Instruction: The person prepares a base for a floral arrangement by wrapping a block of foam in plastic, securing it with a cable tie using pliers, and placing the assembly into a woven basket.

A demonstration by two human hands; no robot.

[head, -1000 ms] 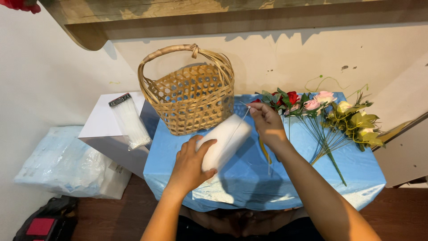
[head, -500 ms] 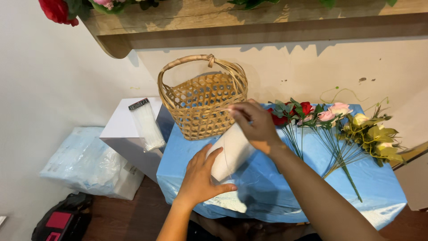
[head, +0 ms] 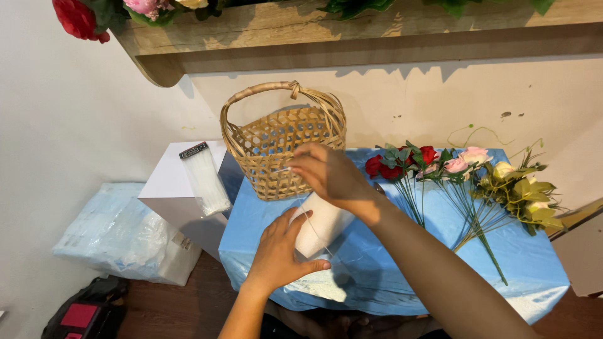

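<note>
My left hand cups the near end of a white foam block, fingers spread along its side and thumb pressed against its lower edge. The block lies tilted on the blue plastic table cover, just in front of the woven basket. My right hand hovers over the block's far end, right before the basket's front wall, with thumb and forefinger pinched together on a thin white strand that runs down across the block. Whether that strand is a tie or a thread I cannot tell.

To the right of the basket, artificial roses lie on the cover: red ones nearest the basket, pink ones beyond, then cream ones with yellow-green leaves, their green stems fanning toward me. To the left of the basket stands a white box with a clear packet of white cable ties on top. Further left, lower down, a bundle in pale plastic wrap sits on the floor. Above the basket runs a wooden shelf carrying more flowers.
</note>
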